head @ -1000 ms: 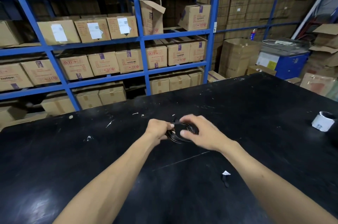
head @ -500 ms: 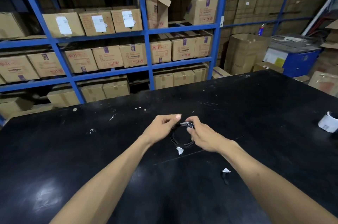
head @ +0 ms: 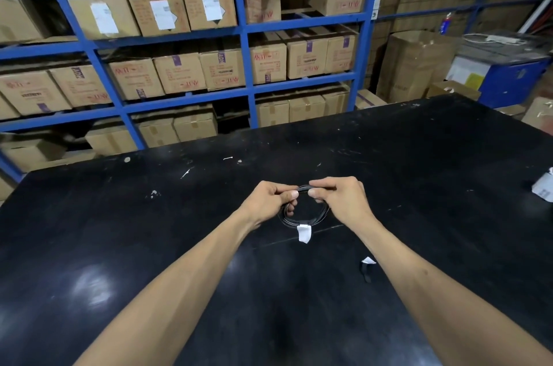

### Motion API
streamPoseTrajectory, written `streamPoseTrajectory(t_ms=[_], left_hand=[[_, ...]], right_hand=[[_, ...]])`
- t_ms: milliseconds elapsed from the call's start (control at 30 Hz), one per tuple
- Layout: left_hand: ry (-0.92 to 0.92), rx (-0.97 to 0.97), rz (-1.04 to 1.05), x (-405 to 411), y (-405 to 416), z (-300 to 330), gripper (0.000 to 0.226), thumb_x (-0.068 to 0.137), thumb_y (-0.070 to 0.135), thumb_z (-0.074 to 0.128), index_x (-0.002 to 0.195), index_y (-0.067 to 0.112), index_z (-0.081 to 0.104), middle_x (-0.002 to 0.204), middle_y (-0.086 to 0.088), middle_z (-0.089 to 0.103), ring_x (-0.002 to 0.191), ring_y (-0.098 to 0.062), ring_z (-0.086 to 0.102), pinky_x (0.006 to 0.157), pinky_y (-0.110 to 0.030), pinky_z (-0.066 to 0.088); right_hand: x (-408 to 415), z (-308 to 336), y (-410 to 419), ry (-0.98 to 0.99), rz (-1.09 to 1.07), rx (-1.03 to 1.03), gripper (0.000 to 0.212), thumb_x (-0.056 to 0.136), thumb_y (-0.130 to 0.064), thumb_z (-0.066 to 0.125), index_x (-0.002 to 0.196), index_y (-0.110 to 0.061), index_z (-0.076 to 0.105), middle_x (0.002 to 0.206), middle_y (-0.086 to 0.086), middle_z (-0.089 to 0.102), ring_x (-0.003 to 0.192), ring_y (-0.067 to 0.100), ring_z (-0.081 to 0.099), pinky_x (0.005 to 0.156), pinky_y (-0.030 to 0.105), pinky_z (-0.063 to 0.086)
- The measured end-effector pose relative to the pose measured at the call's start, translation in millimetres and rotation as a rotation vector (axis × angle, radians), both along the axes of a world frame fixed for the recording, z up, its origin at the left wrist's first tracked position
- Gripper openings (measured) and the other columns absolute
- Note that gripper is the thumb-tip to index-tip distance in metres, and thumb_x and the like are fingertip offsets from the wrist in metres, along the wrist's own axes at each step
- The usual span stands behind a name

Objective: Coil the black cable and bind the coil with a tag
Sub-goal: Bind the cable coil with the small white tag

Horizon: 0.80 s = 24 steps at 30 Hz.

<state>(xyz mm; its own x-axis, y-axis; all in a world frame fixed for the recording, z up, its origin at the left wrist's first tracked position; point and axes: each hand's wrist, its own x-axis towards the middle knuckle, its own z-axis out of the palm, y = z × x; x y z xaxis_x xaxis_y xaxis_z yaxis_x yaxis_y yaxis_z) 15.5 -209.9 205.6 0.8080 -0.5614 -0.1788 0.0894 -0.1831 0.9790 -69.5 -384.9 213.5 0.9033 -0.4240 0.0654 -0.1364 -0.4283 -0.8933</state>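
Note:
The black cable [head: 302, 217] is wound into a small round coil, held upright just above the black table [head: 149, 246]. My left hand [head: 269, 201] pinches the coil's top from the left. My right hand [head: 341, 199] pinches the same top strand from the right, thumbs nearly meeting. A white tag [head: 304, 233] is wrapped on the coil's bottom and hangs down. Part of the coil is hidden behind my fingers.
A short black strip with a white end [head: 366, 268] lies on the table near my right forearm. A white roll [head: 543, 187] sits at the table's right edge. Blue shelving [head: 244, 30] full of cardboard boxes stands behind the table.
The coil was turned from flat on the table to upright. Both hands shifted to pinch its top, and the white tag came into view at the bottom.

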Motion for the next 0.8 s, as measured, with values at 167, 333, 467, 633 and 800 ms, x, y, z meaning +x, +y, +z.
streamPoseTrajectory(t_ms=[167, 333, 467, 633, 800], left_hand=[[0.03, 0.039, -0.082, -5.5, -17.8, -7.0, 0.026, 0.097, 0.015, 0.06, 0.109, -0.006, 0.069, 0.077, -0.015, 0.065, 0.066, -0.02, 0.064, 0.071, -0.031, 0.059], [0.128, 0.087, 0.008, -12.6, -44.9, -15.7, 0.016, 0.092, 0.007, 0.065, 0.09, -0.007, 0.072, 0.069, -0.01, 0.061, 0.055, -0.016, 0.058, 0.058, -0.028, 0.055], [0.076, 0.213, 0.061, -17.4, -75.2, -34.8, 0.013, 0.093, 0.003, 0.063, 0.088, -0.005, 0.072, 0.062, -0.007, 0.054, 0.05, -0.013, 0.048, 0.049, -0.02, 0.046], [0.086, 0.272, 0.161, -12.3, -106.7, -73.1, 0.013, 0.093, 0.006, 0.063, 0.087, -0.002, 0.071, 0.061, -0.005, 0.053, 0.051, -0.012, 0.046, 0.053, -0.024, 0.047], [0.117, 0.303, 0.222, -3.3, -123.6, -106.8, 0.011, 0.091, 0.009, 0.067, 0.084, 0.002, 0.07, 0.062, -0.004, 0.056, 0.052, -0.014, 0.048, 0.056, -0.027, 0.048]], right_hand=[[-6.7, -1.9, -11.8, 0.017, -0.041, -0.038, 0.022, 0.08, -0.014, 0.087, 0.101, -0.018, 0.084, 0.084, -0.001, 0.08, 0.081, 0.008, 0.075, 0.081, 0.016, 0.056], [-18.6, -12.1, -28.7, 0.107, -0.028, -0.002, 0.018, 0.078, -0.015, 0.089, 0.095, -0.021, 0.085, 0.08, -0.004, 0.079, 0.08, 0.007, 0.076, 0.079, 0.018, 0.058], [-26.6, -26.9, -50.9, 0.227, 0.0, 0.036, 0.019, 0.08, -0.018, 0.085, 0.098, -0.025, 0.084, 0.08, -0.007, 0.078, 0.073, -0.002, 0.07, 0.066, 0.007, 0.046], [-33.5, -49.1, -96.2, 0.377, 0.017, -0.074, 0.026, 0.087, -0.017, 0.071, 0.109, -0.026, 0.081, 0.104, -0.007, 0.076, 0.099, 0.006, 0.066, 0.081, 0.011, 0.044], [-50.1, -95.2, -125.8, 0.639, -0.106, -0.184, 0.021, 0.084, -0.014, 0.064, 0.088, -0.029, 0.077, 0.109, 0.004, 0.076, 0.102, 0.026, 0.071, 0.091, 0.034, 0.058]])
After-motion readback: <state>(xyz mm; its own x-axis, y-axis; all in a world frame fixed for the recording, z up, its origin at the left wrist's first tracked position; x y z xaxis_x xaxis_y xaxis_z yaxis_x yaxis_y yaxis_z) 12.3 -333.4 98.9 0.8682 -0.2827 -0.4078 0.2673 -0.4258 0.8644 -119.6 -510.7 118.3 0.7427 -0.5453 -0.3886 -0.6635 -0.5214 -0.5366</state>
